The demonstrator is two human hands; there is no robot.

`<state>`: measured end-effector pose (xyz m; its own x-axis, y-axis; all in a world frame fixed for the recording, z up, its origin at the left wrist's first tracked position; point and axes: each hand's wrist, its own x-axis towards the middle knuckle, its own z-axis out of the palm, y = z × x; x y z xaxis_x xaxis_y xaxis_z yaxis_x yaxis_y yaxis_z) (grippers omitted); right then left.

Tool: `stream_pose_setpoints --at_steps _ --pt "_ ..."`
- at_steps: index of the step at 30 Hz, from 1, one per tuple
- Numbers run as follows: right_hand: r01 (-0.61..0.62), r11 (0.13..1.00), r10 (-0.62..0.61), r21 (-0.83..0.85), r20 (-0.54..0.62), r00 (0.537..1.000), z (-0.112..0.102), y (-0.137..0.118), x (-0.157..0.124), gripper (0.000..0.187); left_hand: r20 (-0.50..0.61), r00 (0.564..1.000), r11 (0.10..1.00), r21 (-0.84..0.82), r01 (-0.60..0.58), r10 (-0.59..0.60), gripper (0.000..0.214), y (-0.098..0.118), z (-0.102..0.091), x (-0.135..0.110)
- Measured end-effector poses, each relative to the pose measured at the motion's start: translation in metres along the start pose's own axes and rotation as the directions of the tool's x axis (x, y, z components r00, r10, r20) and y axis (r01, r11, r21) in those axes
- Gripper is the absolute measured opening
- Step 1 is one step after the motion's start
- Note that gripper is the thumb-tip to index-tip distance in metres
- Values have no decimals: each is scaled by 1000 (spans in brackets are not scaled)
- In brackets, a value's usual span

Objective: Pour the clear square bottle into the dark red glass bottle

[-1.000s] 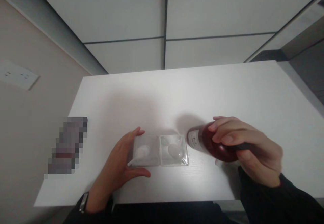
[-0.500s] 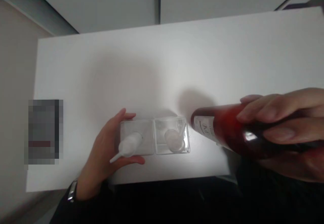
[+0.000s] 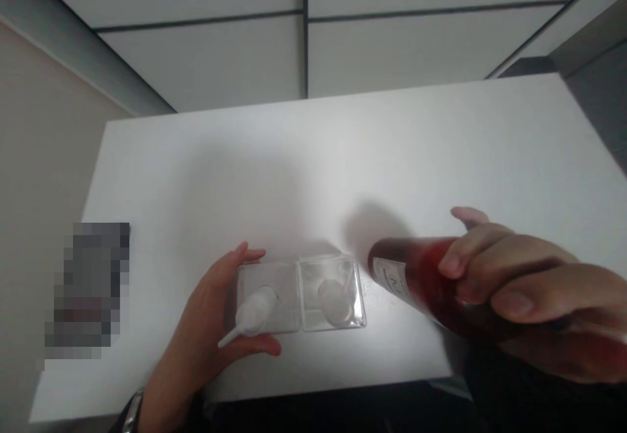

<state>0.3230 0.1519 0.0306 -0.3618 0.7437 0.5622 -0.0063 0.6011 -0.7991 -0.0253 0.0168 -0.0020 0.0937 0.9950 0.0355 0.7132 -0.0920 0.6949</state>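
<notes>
Kind of place: a small indoor room, more like a home or an office than a workshop; which of the two, I cannot tell.
White table (image 3: 421,159): plain, smooth, straight-edged, like a desk.
Beyond the table: tall pale panels (image 3: 196,61) split by dark straight seams (image 3: 305,48), like built-in cupboard doors.
Left of the table: a plain beige wall (image 3: 39,132), close to its end.
Right of the table: a grey surface (image 3: 600,87), too dim to name.
Over the table's near side: a dark red labelled bottle (image 3: 416,273) and a clear two-part case (image 3: 329,329), small personal-sized goods.
</notes>
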Motion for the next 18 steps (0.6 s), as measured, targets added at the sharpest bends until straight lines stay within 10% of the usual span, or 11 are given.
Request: stream_pose_setpoints --at_steps 18 --pt "-22 999 24 42 -44 999 4 -1 -3 21 -34 999 998 60 -18 20 128 -7 3 -1"
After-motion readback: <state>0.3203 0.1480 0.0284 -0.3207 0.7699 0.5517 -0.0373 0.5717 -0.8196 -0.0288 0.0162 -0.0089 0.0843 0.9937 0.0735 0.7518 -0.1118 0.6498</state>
